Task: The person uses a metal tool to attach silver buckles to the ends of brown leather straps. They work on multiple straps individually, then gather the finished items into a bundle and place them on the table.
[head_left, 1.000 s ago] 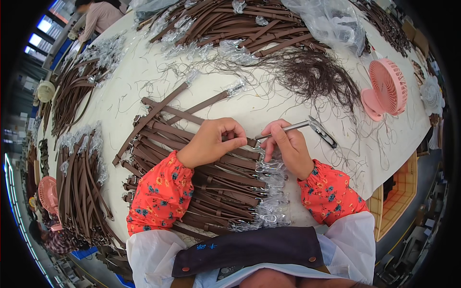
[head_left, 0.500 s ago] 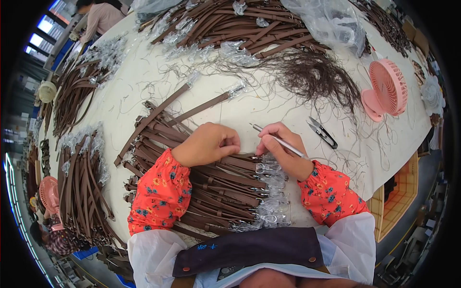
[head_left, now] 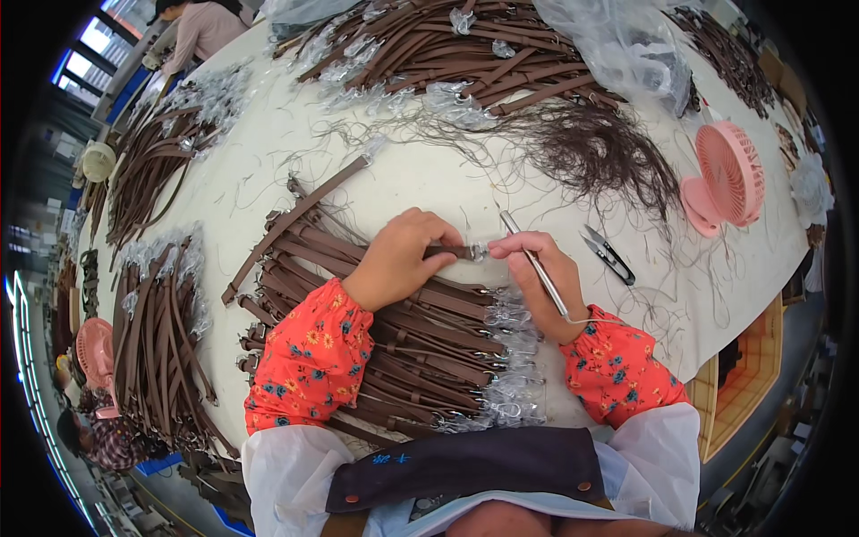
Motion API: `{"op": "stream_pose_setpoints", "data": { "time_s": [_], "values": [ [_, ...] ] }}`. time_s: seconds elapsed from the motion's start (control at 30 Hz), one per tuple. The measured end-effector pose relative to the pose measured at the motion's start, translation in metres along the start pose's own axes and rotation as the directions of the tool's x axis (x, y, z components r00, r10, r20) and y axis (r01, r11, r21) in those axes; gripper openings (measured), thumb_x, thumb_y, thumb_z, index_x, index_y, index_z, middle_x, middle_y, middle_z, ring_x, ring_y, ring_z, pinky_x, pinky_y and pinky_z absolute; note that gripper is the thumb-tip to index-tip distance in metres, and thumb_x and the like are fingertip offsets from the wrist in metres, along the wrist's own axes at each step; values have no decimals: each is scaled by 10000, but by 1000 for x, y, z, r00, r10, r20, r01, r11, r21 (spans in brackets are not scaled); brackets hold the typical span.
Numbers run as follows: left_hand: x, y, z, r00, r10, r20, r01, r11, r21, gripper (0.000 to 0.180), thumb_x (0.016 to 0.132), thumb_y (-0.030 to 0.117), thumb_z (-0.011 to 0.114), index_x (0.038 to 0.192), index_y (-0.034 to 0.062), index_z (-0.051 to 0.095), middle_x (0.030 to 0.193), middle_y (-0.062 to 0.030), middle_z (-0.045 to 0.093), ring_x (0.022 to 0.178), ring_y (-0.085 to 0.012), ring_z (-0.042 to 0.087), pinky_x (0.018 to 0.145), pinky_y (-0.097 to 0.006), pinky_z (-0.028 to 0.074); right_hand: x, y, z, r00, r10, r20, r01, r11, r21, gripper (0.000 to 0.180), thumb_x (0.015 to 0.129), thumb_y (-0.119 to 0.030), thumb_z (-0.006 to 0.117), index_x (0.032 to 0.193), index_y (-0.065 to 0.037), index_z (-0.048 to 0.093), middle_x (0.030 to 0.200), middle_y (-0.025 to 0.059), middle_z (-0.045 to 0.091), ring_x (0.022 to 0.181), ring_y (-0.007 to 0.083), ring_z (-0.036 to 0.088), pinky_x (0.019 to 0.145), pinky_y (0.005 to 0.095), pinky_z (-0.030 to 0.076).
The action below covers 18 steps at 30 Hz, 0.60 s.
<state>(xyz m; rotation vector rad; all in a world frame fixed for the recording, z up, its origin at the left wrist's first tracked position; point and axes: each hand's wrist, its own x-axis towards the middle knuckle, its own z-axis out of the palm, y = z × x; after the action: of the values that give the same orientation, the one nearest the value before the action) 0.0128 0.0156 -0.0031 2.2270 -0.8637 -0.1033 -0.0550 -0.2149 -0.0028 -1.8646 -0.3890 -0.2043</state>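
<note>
My left hand (head_left: 407, 258) is closed on a brown strap (head_left: 455, 251) near its end, above the pile. A metal clasp wrapped in clear plastic (head_left: 478, 251) sticks out past the fingers. My right hand (head_left: 550, 282) grips a slim silver pen-shaped tool (head_left: 537, 264) with a thin cord at its rear, its tip pointing up and away from me. The right thumb and forefinger are at the wrapped clasp; whether they pinch it I cannot tell. Beneath both hands lies a layered pile of brown straps (head_left: 420, 345), their plastic-wrapped clasps (head_left: 512, 358) lined up at the right.
Black-handled thread snips (head_left: 610, 258) lie right of my hand, near a pink fan (head_left: 727, 174). A tangle of dark thread (head_left: 595, 148) sits beyond, before a large strap heap (head_left: 447, 49). More strap bundles (head_left: 165, 331) are at left. Another person (head_left: 201, 36) works at far left.
The strap that lay beyond my left hand has been drawn in, and its end is now between my hands. My right hand has shifted slightly right, with the tool tilted more upright.
</note>
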Motion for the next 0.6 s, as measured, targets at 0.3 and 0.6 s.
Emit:
{"op": "stream_pose_setpoints", "data": {
  "time_s": [0.3,0.6],
  "values": [
    [-5,21,14,999,-10,47,18,985,-171,326,798,111,762,1092,72,629,931,-55,623,667,-180,575,627,-311,476,1,12,2,996,94,1,-94,991,92,172,969,-67,534,1127,-6,563,982,121,674,863,172,661,751,284,518],
    [1,25,17,982,-126,137,146,979,-143,215,793,189,768,981,97,720,923,-78,663,772,-250,648,701,-350,505,-1,5,1,969,244,-38,-216,913,345,303,1035,-185,442,1265,12,457,1083,112,643,928,141,641,810,267,488]
  ]
}}
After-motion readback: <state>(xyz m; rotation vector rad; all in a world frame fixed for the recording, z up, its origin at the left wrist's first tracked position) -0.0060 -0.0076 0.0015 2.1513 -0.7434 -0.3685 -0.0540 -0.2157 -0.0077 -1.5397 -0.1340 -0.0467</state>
